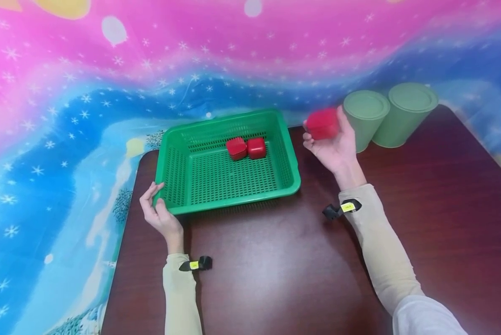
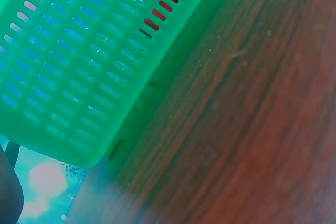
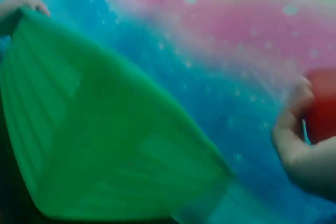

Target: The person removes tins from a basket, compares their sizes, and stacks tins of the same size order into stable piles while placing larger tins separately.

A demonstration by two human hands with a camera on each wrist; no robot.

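A green plastic basket (image 1: 229,204) with slotted walls sits on the table. My left hand (image 1: 161,216) grips its rim at the near left corner, thumb on one side and fingers on the other. Two red rounded blocks, one (image 1: 236,149) beside the other (image 1: 256,148), lie on the basket floor toward the back. To the right of the basket, my right hand (image 1: 334,146) holds a third red rounded block (image 1: 322,123) up above the table. This block (image 3: 323,103) is partly cut off in the right wrist view. Basket slots (image 2: 158,14) show red in the left wrist view.
Two pale green lidded canisters, one (image 1: 363,116) left of the other (image 1: 407,114), stand at the back right, close behind my right hand. The dark wooden table (image 1: 267,270) meets a colourful patterned cloth (image 1: 158,65) at the back and left.
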